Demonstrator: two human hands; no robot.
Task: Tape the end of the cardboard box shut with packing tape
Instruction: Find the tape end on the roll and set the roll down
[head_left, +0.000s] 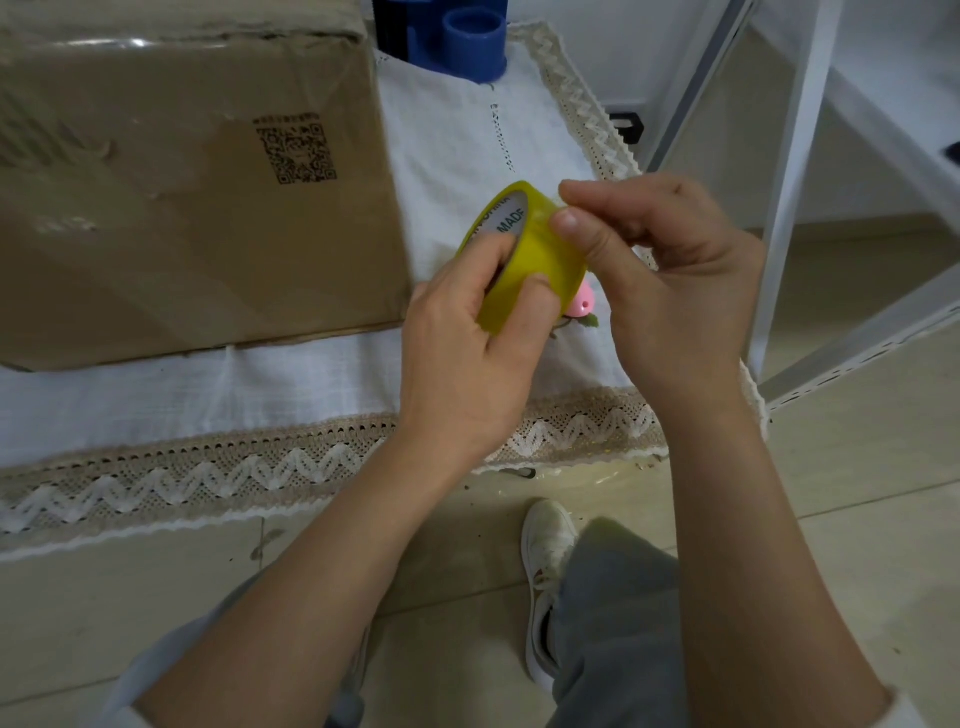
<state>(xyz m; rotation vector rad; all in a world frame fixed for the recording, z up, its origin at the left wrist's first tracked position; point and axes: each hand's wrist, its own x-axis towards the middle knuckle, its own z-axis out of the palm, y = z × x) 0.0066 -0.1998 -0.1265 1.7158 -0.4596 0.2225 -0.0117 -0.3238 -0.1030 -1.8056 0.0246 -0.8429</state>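
A large brown cardboard box (171, 176) with a QR code on its side stands on the white cloth at the left. Clear tape glints along its top edge. To the right of the box, above the cloth, my left hand (467, 353) grips a yellow roll of packing tape (530, 260), with fingers through its core. My right hand (660, 280) is at the roll's outer face, thumb and forefinger pinched at the tape surface near the top. Whether a loose tape end is lifted I cannot tell.
A white tablecloth with a lace border (208, 478) covers the low surface. A small pink object (582, 304) lies under the roll. Blue plastic cylinders (472, 41) stand at the back. A white metal frame (795, 171) rises at the right. My legs and a white shoe (545, 545) are below.
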